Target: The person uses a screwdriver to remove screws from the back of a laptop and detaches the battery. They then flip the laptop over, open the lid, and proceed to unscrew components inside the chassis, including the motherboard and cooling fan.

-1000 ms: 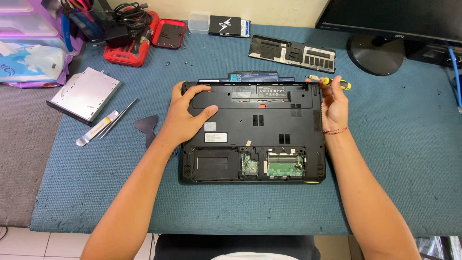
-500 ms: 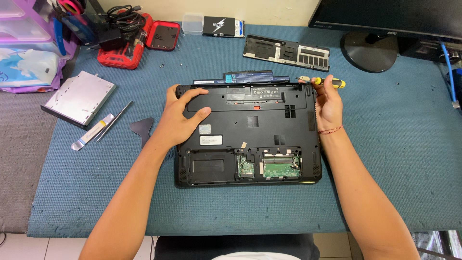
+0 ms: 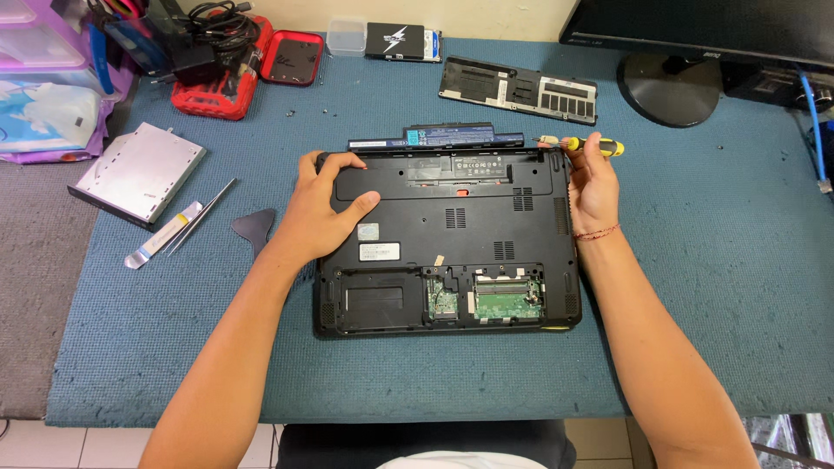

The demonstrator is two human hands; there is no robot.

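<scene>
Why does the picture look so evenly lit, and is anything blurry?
Head view: soft, even light, only faint shadows under the left hand and right hand on the upturned laptop; no strong glare; the blue mat shows crisp texture; edges bend slightly near the monitor stand.

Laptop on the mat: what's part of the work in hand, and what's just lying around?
In hand: laptop under left hand; yellow screwdriver in right hand; battery.
Lying about: optical drive, tweezers, pry pick, bottom cover panel, monitor stand.

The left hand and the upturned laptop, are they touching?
Touching. The head view shows the left hand lying flat on the black laptop underside, fingers over its upper left corner and thumb pressed on the casing, with no gap.
</scene>
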